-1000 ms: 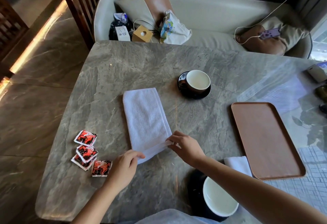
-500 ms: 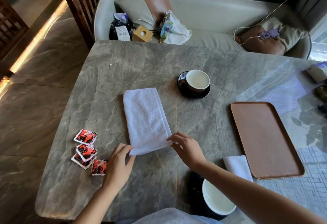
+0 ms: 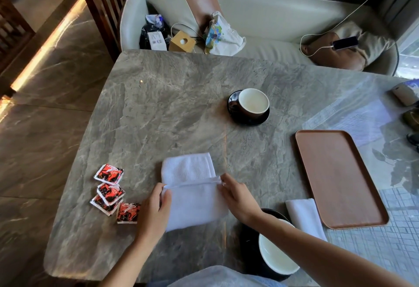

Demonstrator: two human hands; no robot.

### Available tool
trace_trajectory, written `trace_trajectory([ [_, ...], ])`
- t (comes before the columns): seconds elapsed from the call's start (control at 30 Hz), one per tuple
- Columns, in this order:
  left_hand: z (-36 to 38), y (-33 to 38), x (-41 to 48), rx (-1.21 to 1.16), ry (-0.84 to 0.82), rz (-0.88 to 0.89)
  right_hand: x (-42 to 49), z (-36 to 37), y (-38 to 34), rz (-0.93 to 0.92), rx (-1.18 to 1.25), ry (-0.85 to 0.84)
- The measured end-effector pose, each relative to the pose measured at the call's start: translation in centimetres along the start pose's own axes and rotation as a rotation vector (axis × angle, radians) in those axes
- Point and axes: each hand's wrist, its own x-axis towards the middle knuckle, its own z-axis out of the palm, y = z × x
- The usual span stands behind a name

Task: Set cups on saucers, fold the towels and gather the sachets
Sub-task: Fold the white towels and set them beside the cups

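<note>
A white towel [image 3: 190, 187] lies on the grey marble table [image 3: 172, 110], its near part doubled over the far part. My left hand [image 3: 154, 209] pinches the folded edge at its left corner. My right hand [image 3: 238, 198] pinches the same edge at its right corner. Several red sachets [image 3: 110, 188] lie loose left of the towel. A black cup [image 3: 252, 103] stands on its black saucer [image 3: 248, 121] further back. A second black cup [image 3: 276, 255] sits under my right forearm. Another folded white towel [image 3: 305, 216] lies right of it.
A brown tray [image 3: 335, 175] lies at the right. A pale sofa [image 3: 260, 17] behind the table carries cushions, bags, a small box and a phone on a cable. Small objects sit at the table's far right edge.
Both hands have lifted the towel's near edge and carried it away from me over the far part, so the towel is now about half as long.
</note>
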Motion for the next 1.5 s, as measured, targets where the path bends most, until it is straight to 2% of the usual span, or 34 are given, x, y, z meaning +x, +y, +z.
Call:
trace_trajectory([
  [0.13,0.7,-0.5,0.7,-0.068,0.003,-0.095,0.3,0.9,0.1,0.111,0.146,0.016],
  [0.3,1.0,-1.0,2.0,-0.079,-0.01,-0.165,1.3,1.5,0.0,0.198,0.146,0.081],
  [0.43,1.2,-1.3,2.5,-0.046,0.027,-0.139,2.3,1.9,0.2,0.231,0.176,0.111],
  [0.6,1.2,-0.6,3.1,0.078,0.09,-0.115,3.2,2.0,-0.1,0.266,0.169,0.118],
  [0.7,1.1,-0.2,2.7,0.252,0.204,-0.046,3.0,2.2,-0.6,0.297,0.196,0.135],
  [0.8,1.4,-0.4,1.4,0.447,0.228,0.135,2.1,2.6,-1.1,0.172,0.051,0.196],
  [0.87,2.5,-0.2,0.5,0.509,0.11,0.288,1.5,3.4,-2.0,-0.028,-0.089,0.196],
  [0.93,4.0,-0.2,-0.3,0.63,-0.03,0.389,1.0,5.1,-3.3,-0.176,-0.176,0.079],
  [1.0,5.1,-0.8,-0.8,0.808,-0.157,0.383,0.4,7.1,-3.8,-0.254,-0.259,-0.075],
  [1.07,5.3,-1.9,-1.1,0.965,-0.233,0.337,0.1,8.0,-3.1,-0.274,-0.305,-0.145],
  [1.17,4.9,-3.0,-1.2,0.943,-0.242,0.304,0.4,7.9,-1.9,-0.313,-0.409,-0.199],
  [1.3,5.1,-2.4,-0.9,0.846,-0.14,0.237,1.1,7.6,-1.4,-0.332,-0.485,-0.146],
  [1.5,5.2,-2.6,-0.8,0.797,-0.059,0.08,1.7,7.3,-0.2,-0.197,-0.537,-0.054],
])
